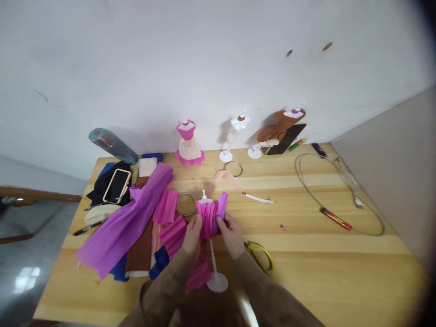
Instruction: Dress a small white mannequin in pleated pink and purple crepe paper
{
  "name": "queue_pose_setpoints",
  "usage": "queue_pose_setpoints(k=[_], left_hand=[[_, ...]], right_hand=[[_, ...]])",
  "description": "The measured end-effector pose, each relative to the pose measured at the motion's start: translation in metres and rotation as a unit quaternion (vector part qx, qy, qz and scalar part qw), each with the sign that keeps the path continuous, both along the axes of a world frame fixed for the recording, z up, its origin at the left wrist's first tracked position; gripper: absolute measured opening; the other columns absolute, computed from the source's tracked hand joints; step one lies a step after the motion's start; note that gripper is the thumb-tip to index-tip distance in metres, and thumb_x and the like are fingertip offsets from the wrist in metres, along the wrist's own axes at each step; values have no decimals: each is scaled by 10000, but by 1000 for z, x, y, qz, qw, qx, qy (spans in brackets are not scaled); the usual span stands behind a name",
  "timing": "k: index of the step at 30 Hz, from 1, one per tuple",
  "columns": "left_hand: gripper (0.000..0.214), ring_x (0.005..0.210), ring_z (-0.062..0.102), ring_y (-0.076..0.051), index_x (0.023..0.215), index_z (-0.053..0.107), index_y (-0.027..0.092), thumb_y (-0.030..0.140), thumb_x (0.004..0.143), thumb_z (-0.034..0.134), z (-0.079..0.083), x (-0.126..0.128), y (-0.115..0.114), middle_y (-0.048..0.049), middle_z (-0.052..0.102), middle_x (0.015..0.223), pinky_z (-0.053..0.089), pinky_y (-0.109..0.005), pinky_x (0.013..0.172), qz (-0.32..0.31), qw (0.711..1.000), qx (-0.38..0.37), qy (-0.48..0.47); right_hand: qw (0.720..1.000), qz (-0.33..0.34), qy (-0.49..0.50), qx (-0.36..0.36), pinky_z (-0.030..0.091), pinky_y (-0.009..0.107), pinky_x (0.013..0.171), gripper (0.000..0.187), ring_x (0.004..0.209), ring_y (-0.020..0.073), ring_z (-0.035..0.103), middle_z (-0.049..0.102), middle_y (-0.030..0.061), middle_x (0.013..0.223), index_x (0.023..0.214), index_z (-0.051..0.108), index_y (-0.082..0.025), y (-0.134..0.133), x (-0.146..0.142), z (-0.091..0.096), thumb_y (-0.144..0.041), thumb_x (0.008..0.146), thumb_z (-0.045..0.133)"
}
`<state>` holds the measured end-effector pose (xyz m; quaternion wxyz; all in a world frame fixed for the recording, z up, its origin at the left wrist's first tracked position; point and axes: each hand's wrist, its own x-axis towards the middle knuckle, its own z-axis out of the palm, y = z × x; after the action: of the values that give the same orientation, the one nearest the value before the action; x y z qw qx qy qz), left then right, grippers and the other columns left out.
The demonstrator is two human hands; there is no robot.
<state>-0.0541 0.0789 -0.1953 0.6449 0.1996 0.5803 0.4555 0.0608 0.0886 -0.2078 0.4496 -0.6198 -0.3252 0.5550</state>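
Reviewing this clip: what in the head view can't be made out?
- How the pleated pink paper is fastened to the small mannequin: hidden by left hand and right hand.
- Each hand's grip: fingertips buried in the folds.
- Yellow-handled scissors: blades behind the right sleeve.
- Phone screen: too small.

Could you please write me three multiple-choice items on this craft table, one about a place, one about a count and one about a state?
1. Where does the phone lie?
A. far left, on dark cloth
B. by the cable
C. under the scissors

2. How many mannequins stand along the wall?
A. one
B. three
C. five

3. What are both hands doing?
A. resting flat
B. pinching pink pleated paper on a mannequin
C. holding the tape roll

Answers: 1 A, it rests on the black cloth. 2 B, three stands by the wall. 3 B, the left hand and right hand grip the paper.
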Motion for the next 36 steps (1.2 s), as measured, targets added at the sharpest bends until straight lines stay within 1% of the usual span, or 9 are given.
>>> queue_pose_setpoints(k=[5,9,13,18,21,24,28,32,36], left_hand=[[583,1256,549,-282,1245,589,190,506,769,706,1,2,6,-117,662,1242,443,-378,1045,-24,997,64,18],[600,1255,550,-303,1261,571,198,406,729,755,-9,7,9,-118,679,1207,453,-401,1033,-31,996,51,69],[558,1226,572,-305,1207,602,186,381,713,772,-20,14,8,-130,670,1231,475,-382,1000,0,997,55,45],[470,995,668,-269,1039,665,180,438,675,813,-35,13,4,-109,717,1040,538,-352,853,20,992,33,-120],[397,780,659,-186,943,693,175,460,691,805,-45,3,3,-84,693,934,543,-281,667,-7,966,29,-258],[345,800,645,-144,984,688,202,443,749,761,-51,-9,3,-62,663,1001,535,-229,628,-63,925,49,-371],[284,822,648,-96,1002,675,244,383,765,748,-53,-23,0,-16,664,980,536,-177,681,-93,891,74,-438],[297,846,653,-123,997,676,234,387,754,748,-59,-26,-4,-33,676,1007,548,-209,706,-124,890,93,-428],[341,820,657,-205,972,673,184,469,785,667,-65,-22,-4,-91,678,945,550,-322,691,-124,931,134,-316]], right_hand=[[998,32,14,47,458,288,623,307,637,176,534,630,16,676,795,681,-182,14,8,1,-482,742,642],[995,65,5,76,472,281,599,321,629,179,547,645,27,669,774,679,-178,20,14,-3,-497,768,643],[991,103,25,84,500,292,634,342,659,188,583,674,38,699,790,696,-177,22,23,-4,-516,762,664],[987,127,75,56,493,307,652,382,657,191,587,674,48,695,730,696,-177,28,41,-1,-556,701,735],[983,119,136,12,493,317,643,377,659,201,606,684,63,709,746,700,-183,31,51,1,-546,671,771],[978,121,171,-11,479,300,586,345,638,195,603,678,69,702,740,692,-189,31,56,2,-517,674,779],[976,137,168,6,434,252,513,320,547,135,519,611,20,617,668,661,-191,25,50,5,-485,675,788],[962,193,190,39,461,255,510,307,523,129,528,613,10,599,688,672,-187,13,37,11,-481,708,756],[954,206,201,85,520,298,557,356,567,162,604,674,35,669,792,688,-167,1,26,10,-484,665,790]])
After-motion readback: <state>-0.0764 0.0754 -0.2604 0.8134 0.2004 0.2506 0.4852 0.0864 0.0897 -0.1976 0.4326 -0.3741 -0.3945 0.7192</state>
